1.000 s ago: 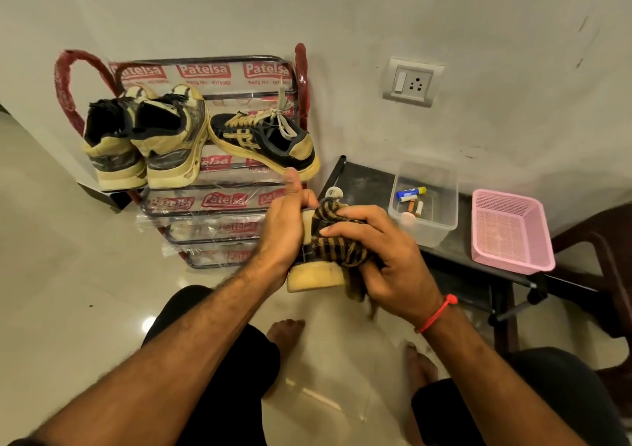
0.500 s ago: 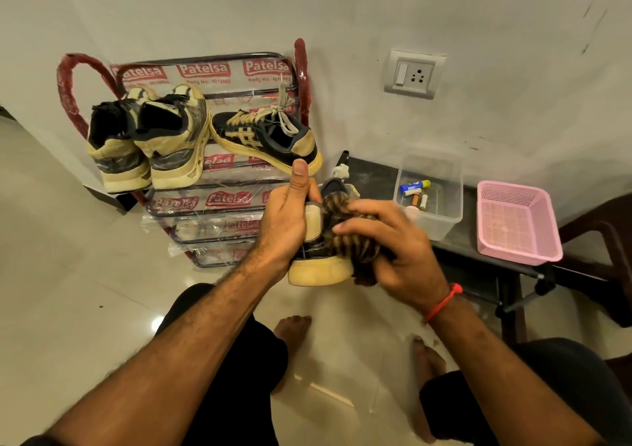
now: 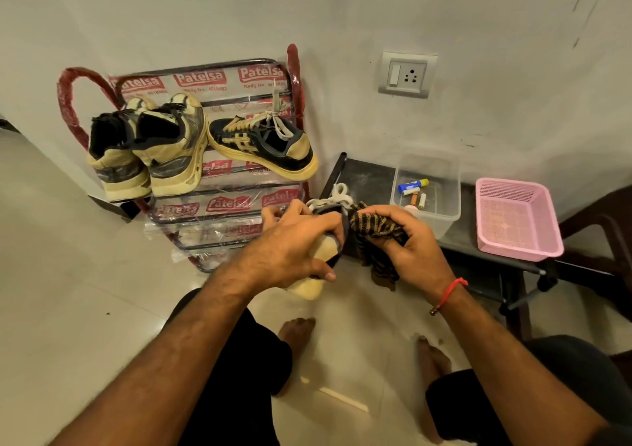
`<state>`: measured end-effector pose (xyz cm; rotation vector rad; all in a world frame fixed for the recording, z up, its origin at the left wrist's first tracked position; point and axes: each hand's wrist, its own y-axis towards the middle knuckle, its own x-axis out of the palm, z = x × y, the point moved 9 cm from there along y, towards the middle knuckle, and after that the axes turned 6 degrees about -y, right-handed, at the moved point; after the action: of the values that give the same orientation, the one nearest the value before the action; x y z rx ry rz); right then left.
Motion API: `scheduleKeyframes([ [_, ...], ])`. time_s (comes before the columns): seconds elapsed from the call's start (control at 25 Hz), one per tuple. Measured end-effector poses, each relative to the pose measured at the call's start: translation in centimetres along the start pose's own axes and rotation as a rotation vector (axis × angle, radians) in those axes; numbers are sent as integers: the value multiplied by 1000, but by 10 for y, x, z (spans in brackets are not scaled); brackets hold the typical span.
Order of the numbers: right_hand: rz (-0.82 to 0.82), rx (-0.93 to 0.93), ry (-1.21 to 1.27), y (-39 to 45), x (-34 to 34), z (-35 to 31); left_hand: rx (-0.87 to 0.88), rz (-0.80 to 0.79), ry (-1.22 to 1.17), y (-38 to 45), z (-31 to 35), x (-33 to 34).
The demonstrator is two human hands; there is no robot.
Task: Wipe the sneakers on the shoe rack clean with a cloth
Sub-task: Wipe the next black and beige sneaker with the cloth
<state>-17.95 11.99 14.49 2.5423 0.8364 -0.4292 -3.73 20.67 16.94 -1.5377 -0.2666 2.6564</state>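
"Where is the shoe?"

"The left hand [image 3: 290, 247] grips one sneaker [image 3: 319, 274] in the air by the shoe rack [image 3: 294, 69]. The right hand [image 3: 407, 240] grips the cloth [image 3: 372, 223] against it."

"Much left?"

"Probably. Three sneakers [image 3: 263, 141] sit on the rack, maybe not wiped yet."

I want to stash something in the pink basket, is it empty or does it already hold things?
Empty. The pink basket shows only its bare mesh floor; the small items lie in the clear tub beside it.
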Motion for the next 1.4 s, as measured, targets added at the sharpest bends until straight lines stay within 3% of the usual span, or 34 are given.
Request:
scheduleKeyframes([
  [0.2,92,-155,-114,-5,-8,-37,244,122,172,2,-3,10],
  [0.36,117,-325,-509,-9,3,-52,397,256,318,-2,14,20],
  [0.52,365,-22,-492,9,-72,4,497,329,229,-15,21,15],
  [0.64,520,45,-313,0,-94,5,315,372,-148,-10,6,-5],
  [0.72,493,-3,-173,-2,-77,-13,129,440,-525,-8,-10,-19],
  [0.8,427,-33,-111,0,-60,-27,71,512,-873,-10,-20,-24],
  [0.96,178,-198,-154,0,-11,-72,-8,624,-1201,-12,-42,-25],
  [1.08,-82,-468,-400,-14,40,-96,-16,702,-1107,-16,-45,-30],
  [1.16,-34,-408,-507,0,23,-66,-18,761,-1006,-20,-45,-35],
  [1.28,189,-76,-506,15,-33,-21,-49,796,-959,-21,-48,-37],
  [1.32,196,-85,-471,12,-27,-28,-59,806,-950,-20,-49,-38],
  [1.4,50,-299,-429,-7,26,-72,-65,834,-929,-19,-53,-39],
])
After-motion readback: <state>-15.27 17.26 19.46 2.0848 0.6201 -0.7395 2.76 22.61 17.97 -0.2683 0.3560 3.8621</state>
